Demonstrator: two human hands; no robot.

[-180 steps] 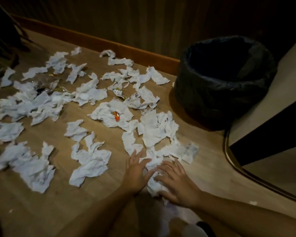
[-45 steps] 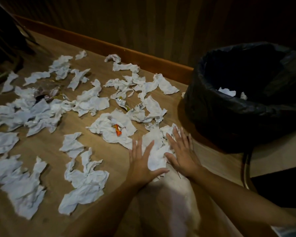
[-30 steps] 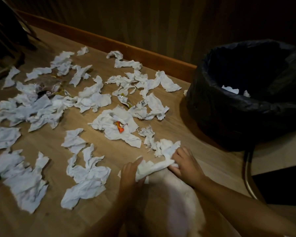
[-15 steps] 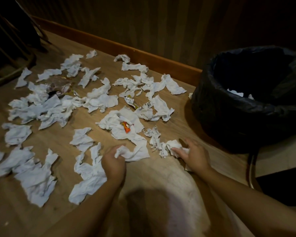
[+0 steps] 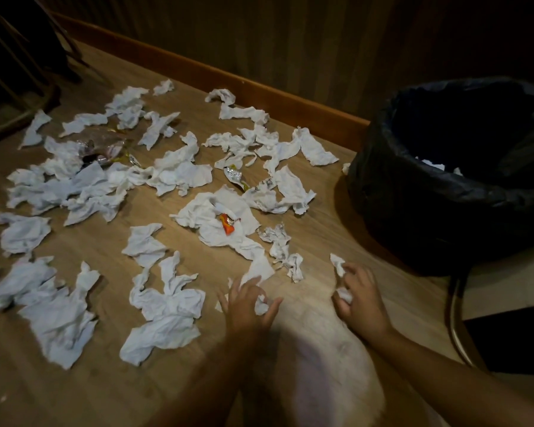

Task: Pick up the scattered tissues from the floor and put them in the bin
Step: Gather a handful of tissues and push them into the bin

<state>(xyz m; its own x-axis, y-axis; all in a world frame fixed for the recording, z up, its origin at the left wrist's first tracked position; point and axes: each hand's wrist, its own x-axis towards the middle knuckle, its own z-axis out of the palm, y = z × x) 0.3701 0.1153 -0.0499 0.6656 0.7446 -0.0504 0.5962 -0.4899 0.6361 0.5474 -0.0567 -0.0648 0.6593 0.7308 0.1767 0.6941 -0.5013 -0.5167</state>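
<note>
White crumpled tissues (image 5: 167, 306) lie scattered over the wooden floor (image 5: 318, 238), thickest toward the left, with an orange wrapper (image 5: 228, 224) resting on one near the middle. The left hand (image 5: 247, 305) curls its fingers around a small wad of tissue (image 5: 262, 306) low over the floor. Just beside it, the right hand (image 5: 359, 298) clutches another scrunched tissue (image 5: 339, 268). Further right stands the bin (image 5: 420, 211) with its black liner, a few white tissues visible inside.

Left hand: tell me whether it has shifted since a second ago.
Yes. The left hand has slid rightward, away from the big tissue clump, gripping a tissue.
</note>
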